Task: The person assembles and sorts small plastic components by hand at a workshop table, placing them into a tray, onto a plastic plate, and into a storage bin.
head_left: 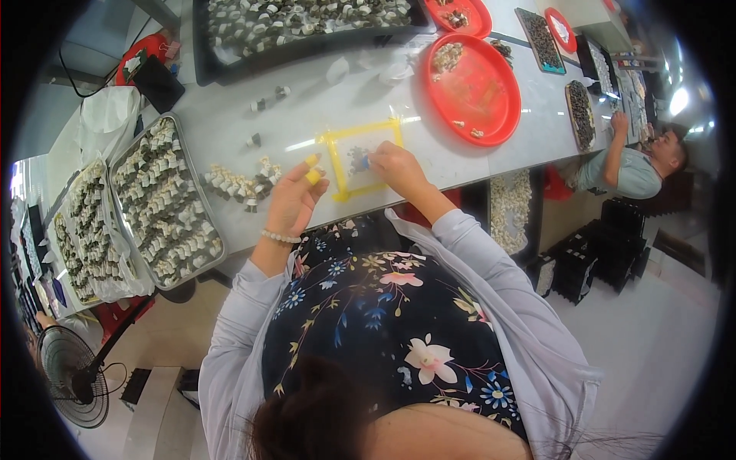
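Note:
My left hand (294,201) is raised just left of a yellow-taped square (340,165) on the white table. Yellow covers sit on its fingertips, and the fingers curl together around something small and pale that is hard to see. Over the taped square, my right hand (400,170) reaches down with its fingertips pinched. Something blue (365,162) shows at those fingertips, beside small dark bits (356,156) lying in the square. What the right fingers grip is hidden. A loose pile of small white-and-dark pieces (234,184) lies left of my left hand.
A red round tray (512,115) with a few pale pieces stands right of the square. Beyond is a large black tray (307,40) of pieces. Metal trays (218,257) full of rows lie left. A co-worker (640,165) sits far right; a fan (73,376) stands lower left.

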The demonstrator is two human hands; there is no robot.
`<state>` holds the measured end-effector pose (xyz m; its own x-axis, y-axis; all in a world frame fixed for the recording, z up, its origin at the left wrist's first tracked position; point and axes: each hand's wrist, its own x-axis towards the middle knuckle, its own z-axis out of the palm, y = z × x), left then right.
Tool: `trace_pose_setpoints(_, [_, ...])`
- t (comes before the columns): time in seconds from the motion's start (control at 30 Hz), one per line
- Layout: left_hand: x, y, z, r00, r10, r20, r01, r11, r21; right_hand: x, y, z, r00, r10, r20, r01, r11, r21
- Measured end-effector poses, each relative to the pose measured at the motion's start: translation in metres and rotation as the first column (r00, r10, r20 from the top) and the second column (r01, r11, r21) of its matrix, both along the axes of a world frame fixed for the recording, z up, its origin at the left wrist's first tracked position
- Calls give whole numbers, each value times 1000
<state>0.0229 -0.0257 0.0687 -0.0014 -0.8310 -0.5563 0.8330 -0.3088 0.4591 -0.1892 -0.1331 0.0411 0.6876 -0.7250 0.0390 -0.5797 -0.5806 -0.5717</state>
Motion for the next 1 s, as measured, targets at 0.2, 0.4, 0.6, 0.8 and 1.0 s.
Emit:
trace_pose_setpoints(0.2, [-1, -2, 1, 997, 7, -81, -9, 1000, -24, 3, -1, -3, 998, 8, -60, -10, 1000, -29])
trace_pose_setpoints(0.4, [-8, -3, -1, 1000, -9, -26, 10, 999, 49, 0, 4, 6, 997, -71, 16, 69, 995, 71])
trace_pose_setpoints(0.6, [-18, -7, -14, 998, -53, -18, 54, 998, 26, -2, 2, 6, 991, -118, 58, 111, 988, 108])
trace_pose_setpoints(0.8, [-26, -15, -25, 995, -96, 26, 95, 994, 48, -4, 1, 5, 993, -101, 65, 94, 991, 94])
trace_pose_setpoints(1.0, [-31, -18, -30, 993, -118, 1, 118, 993, 28, 2, 5, 32, 951, -247, 188, 172, 924, 342])
